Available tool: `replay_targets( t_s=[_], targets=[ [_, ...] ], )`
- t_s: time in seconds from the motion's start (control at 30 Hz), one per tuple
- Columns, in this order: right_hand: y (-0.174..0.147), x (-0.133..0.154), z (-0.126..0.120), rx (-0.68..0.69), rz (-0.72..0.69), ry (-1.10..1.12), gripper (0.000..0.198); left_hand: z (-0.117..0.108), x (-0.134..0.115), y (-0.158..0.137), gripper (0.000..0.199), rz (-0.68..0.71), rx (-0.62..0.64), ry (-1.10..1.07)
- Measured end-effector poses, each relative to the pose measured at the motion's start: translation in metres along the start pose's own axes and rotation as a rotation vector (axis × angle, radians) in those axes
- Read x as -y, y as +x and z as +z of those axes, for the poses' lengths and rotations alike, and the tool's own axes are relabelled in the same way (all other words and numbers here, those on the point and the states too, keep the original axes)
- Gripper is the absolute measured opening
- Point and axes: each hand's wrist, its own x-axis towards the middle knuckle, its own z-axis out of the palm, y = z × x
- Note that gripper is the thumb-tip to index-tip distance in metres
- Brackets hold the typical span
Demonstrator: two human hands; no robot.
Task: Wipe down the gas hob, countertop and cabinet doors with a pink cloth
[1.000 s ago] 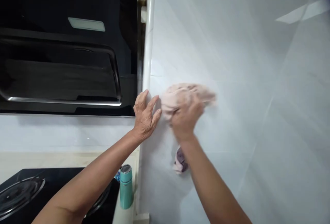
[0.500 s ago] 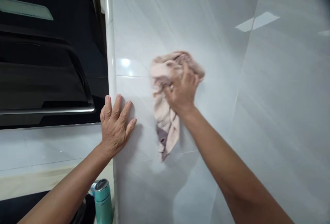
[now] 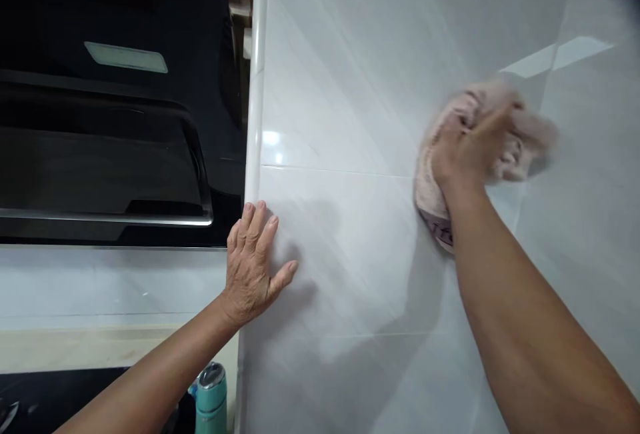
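My right hand [image 3: 473, 151] presses a pale pink cloth [image 3: 434, 184] against the glossy white tiled wall [image 3: 345, 241]. The cloth is bunched under and around the fingers, and its right end is smeared by motion. A darker printed strip shows at its lower corner. Flat on the wall's left edge rests my left hand [image 3: 253, 267], its fingers spread and nothing in it. Those fingertips lie by the rounded white edge trim [image 3: 254, 121].
A black glossy range hood [image 3: 125, 147] fills the upper left, beside the trim. Below, a teal flask [image 3: 211, 401] stands near my left forearm, by a black cooktop [image 3: 55, 394] on a cream counter [image 3: 65, 347]. Another tiled wall face [image 3: 590, 221] meets this one at the right.
My right hand has swept the cloth to the right across the tiles, and the cloth's hanging end has swung up. The view has shifted left; my left hand stays at the wall's edge.
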Motion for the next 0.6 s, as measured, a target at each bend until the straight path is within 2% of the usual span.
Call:
replay_targets(
  t_s=[0.03,0.07,0.13,0.2,0.27,0.33,0.4,0.5,0.57,0.6],
  targets=[
    [0.007,0.027,0.004,0.035,0.011,0.030,0.070,0.000,0.001,-0.001,0.079,0.001,-0.010,-0.019],
    [0.011,0.058,0.007,0.086,-0.043,0.062,0.075,0.000,0.002,-0.002,0.077,0.006,-0.019,-0.034],
    [0.009,0.120,0.012,0.164,-0.239,0.115,0.070,0.000,0.003,-0.003,0.075,0.021,-0.042,-0.047],
    [-0.012,0.172,0.011,0.180,-0.366,0.171,0.061,-0.001,0.004,-0.004,0.073,0.042,-0.074,-0.053],
    [-0.050,0.200,0.004,0.187,-0.475,0.243,0.055,-0.002,0.005,-0.005,0.072,0.078,-0.113,-0.068],
    [-0.105,0.205,-0.011,0.186,-0.550,0.300,0.051,-0.005,0.006,-0.006,0.071,0.122,-0.142,-0.095],
    [-0.171,0.192,-0.034,0.214,-0.628,0.334,0.049,-0.008,0.007,-0.007,0.068,0.166,-0.133,-0.126],
    [-0.266,0.159,-0.072,0.359,-0.759,0.331,0.054,-0.012,0.009,-0.008,0.066,0.277,-0.011,-0.170],
    [-0.307,0.134,-0.090,0.321,-0.750,0.351,0.055,-0.013,0.010,-0.007,0.064,0.338,0.088,-0.200],
    [-0.317,0.122,-0.094,0.297,-0.746,0.368,0.054,-0.013,0.010,-0.006,0.062,0.337,0.117,-0.207]
  ],
)
